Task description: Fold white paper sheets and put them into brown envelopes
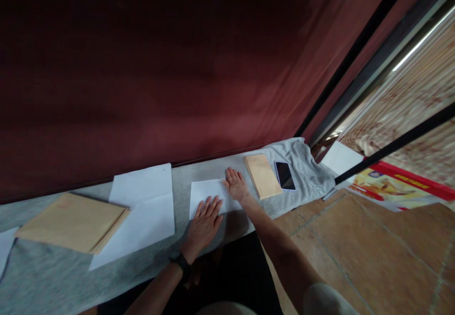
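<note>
A white sheet of paper (204,190), smaller than the sheets to its left, lies on the grey cloth in front of the person. My left hand (205,221), with a dark watch on the wrist, rests on its lower left part, fingers spread. Near the right side of the same paper lies my right hand (235,184), flat with its fingers apart. Neither hand grips anything. Just right of my right hand is a small stack of tan envelopes (263,176), and beyond it a phone (285,176) with a dark screen.
Larger white sheets (149,215) lie at the left, partly under a stack of brown envelopes (71,222). A dark red panel (159,92) rises behind the grey cloth (131,277). A red and yellow box (398,187) and black bars stand at the right.
</note>
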`<state>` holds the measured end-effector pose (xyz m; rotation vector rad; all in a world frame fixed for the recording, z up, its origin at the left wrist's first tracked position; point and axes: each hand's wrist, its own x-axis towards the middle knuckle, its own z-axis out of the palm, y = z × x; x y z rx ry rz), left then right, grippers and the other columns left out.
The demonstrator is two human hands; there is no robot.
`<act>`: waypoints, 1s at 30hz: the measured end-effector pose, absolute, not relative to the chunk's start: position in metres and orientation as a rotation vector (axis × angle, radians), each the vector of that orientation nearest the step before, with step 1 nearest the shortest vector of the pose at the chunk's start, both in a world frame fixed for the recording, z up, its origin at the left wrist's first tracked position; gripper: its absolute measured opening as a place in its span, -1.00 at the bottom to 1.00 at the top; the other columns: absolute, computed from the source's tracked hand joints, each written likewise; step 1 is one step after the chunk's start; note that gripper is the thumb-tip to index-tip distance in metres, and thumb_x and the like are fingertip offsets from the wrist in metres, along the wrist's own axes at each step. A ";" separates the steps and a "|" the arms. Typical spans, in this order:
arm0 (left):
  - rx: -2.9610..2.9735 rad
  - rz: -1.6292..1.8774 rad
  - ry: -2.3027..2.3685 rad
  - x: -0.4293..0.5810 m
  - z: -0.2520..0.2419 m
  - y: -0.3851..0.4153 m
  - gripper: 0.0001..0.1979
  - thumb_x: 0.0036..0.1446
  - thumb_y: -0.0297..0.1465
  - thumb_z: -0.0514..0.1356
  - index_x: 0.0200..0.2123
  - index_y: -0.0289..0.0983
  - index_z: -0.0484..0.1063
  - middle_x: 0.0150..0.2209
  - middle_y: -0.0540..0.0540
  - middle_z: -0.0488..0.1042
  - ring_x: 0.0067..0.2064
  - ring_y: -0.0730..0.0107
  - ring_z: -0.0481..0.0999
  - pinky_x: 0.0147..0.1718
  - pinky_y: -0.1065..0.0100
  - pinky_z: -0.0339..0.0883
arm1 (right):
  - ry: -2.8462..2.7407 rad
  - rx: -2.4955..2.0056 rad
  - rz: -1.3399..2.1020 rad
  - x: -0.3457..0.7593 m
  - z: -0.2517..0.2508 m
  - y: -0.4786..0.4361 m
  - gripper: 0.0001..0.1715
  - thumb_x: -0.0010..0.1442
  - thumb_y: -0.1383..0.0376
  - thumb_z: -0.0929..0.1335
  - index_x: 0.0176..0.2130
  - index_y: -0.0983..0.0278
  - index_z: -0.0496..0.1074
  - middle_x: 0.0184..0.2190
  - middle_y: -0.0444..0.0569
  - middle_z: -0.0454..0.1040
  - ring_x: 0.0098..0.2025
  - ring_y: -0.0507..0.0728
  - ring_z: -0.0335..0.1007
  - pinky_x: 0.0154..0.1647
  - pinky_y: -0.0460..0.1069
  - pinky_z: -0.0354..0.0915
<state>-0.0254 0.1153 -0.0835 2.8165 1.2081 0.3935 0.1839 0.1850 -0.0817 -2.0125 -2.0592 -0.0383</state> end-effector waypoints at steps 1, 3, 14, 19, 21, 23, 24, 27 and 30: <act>2.823 0.396 1.208 -0.025 -0.084 0.115 -0.46 0.37 -0.21 -0.04 0.37 -0.14 0.17 0.40 -0.06 0.17 0.44 0.10 0.04 0.38 -0.10 -0.04 | -2.034 -2.013 -0.044 0.179 -0.082 0.180 -0.36 0.48 0.14 0.13 0.40 0.37 0.08 0.39 0.14 0.12 0.42 0.21 0.03 0.42 0.19 -0.07; 2.842 0.408 1.201 -0.026 -0.085 0.115 -0.46 0.37 -0.21 -0.04 0.36 -0.17 0.17 0.40 -0.08 0.18 0.44 0.09 0.04 0.38 -0.11 -0.03 | -2.038 -1.956 -0.049 0.169 -0.083 0.162 -0.34 0.48 0.12 0.13 0.41 0.37 0.04 0.40 0.14 0.09 0.43 0.22 0.00 0.43 0.20 -0.09; 2.905 0.392 1.143 -0.032 -0.090 0.115 -0.46 0.37 -0.27 -0.08 0.36 -0.27 0.17 0.40 -0.18 0.16 0.43 0.12 0.08 0.37 -0.07 0.02 | -2.161 -1.794 0.037 0.157 -0.086 0.048 -0.38 0.46 0.02 0.18 0.41 0.06 0.08 0.41 -0.02 0.11 0.41 0.23 0.05 0.42 0.23 -0.05; 2.950 0.404 1.006 -0.054 -0.095 0.101 -0.42 0.39 -0.16 -0.05 0.39 -0.23 0.10 0.40 -0.14 0.17 0.41 0.18 0.13 0.36 0.04 0.06 | -2.228 -1.771 0.120 0.161 -0.077 0.042 -0.40 0.45 -0.01 0.19 0.39 -0.05 0.09 0.44 -0.06 0.03 0.42 0.28 0.03 0.41 0.27 -0.08; 2.956 0.389 0.942 -0.063 -0.095 0.094 -0.41 0.39 -0.14 -0.05 0.40 -0.21 0.08 0.40 -0.14 0.18 0.40 0.22 0.15 0.35 0.09 0.08 | -2.235 -1.781 0.146 0.161 -0.076 0.042 -0.40 0.44 0.00 0.20 0.39 -0.04 0.11 0.44 -0.05 0.03 0.42 0.29 0.03 0.41 0.28 -0.08; 2.948 0.370 0.924 -0.068 -0.093 0.090 -0.42 0.39 -0.15 -0.06 0.40 -0.22 0.08 0.39 -0.14 0.20 0.39 0.25 0.18 0.34 0.12 0.10 | -2.237 -1.780 0.151 0.161 -0.075 0.042 -0.40 0.44 0.01 0.22 0.38 -0.03 0.12 0.44 -0.04 0.03 0.41 0.29 0.04 0.41 0.28 -0.08; 2.939 0.363 0.938 -0.069 -0.093 0.090 -0.42 0.40 -0.16 -0.07 0.39 -0.23 0.09 0.38 -0.14 0.21 0.39 0.26 0.19 0.34 0.13 0.11 | -2.235 -1.775 0.147 0.161 -0.076 0.042 -0.40 0.44 0.02 0.22 0.38 -0.03 0.12 0.44 -0.04 0.03 0.41 0.29 0.04 0.41 0.28 -0.08; 2.908 0.355 1.016 -0.061 -0.093 0.100 -0.44 0.42 -0.20 -0.14 0.39 -0.27 0.09 0.38 -0.17 0.20 0.39 0.26 0.18 0.34 0.11 0.11 | -2.226 -1.758 0.126 0.161 -0.077 0.042 -0.41 0.44 0.02 0.22 0.38 -0.06 0.11 0.45 -0.05 0.00 0.42 0.29 0.03 0.41 0.29 -0.09; 2.902 0.375 1.040 -0.044 -0.097 0.122 -0.44 0.43 -0.24 -0.18 0.40 -0.29 0.07 0.40 -0.19 0.17 0.42 0.23 0.12 0.36 0.07 0.06 | -2.221 -1.753 0.121 0.161 -0.079 0.042 -0.41 0.43 0.01 0.24 0.37 -0.08 0.13 0.45 -0.05 0.00 0.42 0.30 0.01 0.41 0.29 -0.09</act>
